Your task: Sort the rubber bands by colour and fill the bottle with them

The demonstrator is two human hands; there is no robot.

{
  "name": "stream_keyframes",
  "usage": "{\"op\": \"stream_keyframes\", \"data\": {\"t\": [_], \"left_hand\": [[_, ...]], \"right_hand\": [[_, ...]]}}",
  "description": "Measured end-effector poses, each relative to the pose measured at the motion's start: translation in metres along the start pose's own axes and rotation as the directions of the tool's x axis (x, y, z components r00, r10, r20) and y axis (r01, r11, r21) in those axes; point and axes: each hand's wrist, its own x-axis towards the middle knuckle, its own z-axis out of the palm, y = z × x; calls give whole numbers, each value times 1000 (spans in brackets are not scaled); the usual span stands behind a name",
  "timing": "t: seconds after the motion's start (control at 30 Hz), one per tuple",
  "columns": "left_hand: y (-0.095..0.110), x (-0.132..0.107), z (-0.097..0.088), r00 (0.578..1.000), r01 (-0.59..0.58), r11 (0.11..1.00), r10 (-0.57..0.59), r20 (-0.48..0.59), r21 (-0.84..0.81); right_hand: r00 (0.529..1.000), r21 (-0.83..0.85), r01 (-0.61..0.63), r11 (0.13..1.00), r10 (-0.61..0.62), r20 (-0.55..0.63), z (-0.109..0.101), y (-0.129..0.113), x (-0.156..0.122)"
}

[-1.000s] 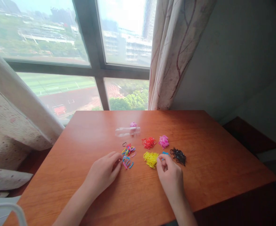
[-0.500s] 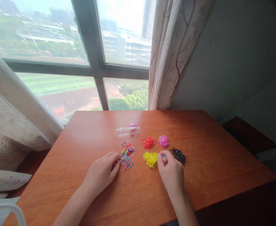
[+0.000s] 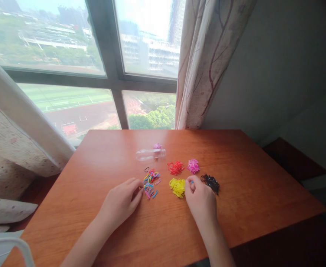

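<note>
My left hand [image 3: 122, 198] rests on the wooden table [image 3: 152, 230], fingers loosely curled and thumb a little apart. Its fingertips reach the left edge of a mixed heap of coloured rubber bands [image 3: 151, 182]; I see nothing held in it. My right hand [image 3: 201, 198] is closed in a pinch beside the yellow rubber bands [image 3: 176, 187]. What lies between its fingertips is hidden. A bit of blue [image 3: 191, 182] shows just behind those fingers. Black rubber bands [image 3: 211, 183] lie to the right of this hand.
Beyond my hands are a red heap of rubber bands [image 3: 175, 168] and a pink heap [image 3: 193, 166]. Farther back lies a clear plastic bottle [image 3: 149, 155], with a pinkish-purple item [image 3: 157, 146] behind it. A window and curtains [image 3: 199, 74] stand past the table.
My right hand has shifted slightly left, and less blue shows by its fingertips. My left hand stays in place.
</note>
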Motion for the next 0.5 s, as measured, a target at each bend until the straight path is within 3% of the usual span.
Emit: {"op": "stream_keyframes", "data": {"t": [0.17, 0.3, 0.5], "left_hand": [[1, 0, 0, 1000, 0, 1000, 0, -16, 8], [0, 1, 1, 1000, -7, 1000, 7, -13, 2], [-2, 2, 0, 999, -35, 999, 35, 4, -16]], "right_hand": [[983, 137, 186, 973, -184, -29, 5, -9, -12], [934, 195, 322, 926, -344, 95, 15, -29, -29], [901, 95, 340, 935, -353, 250, 28, -51, -39]]}}
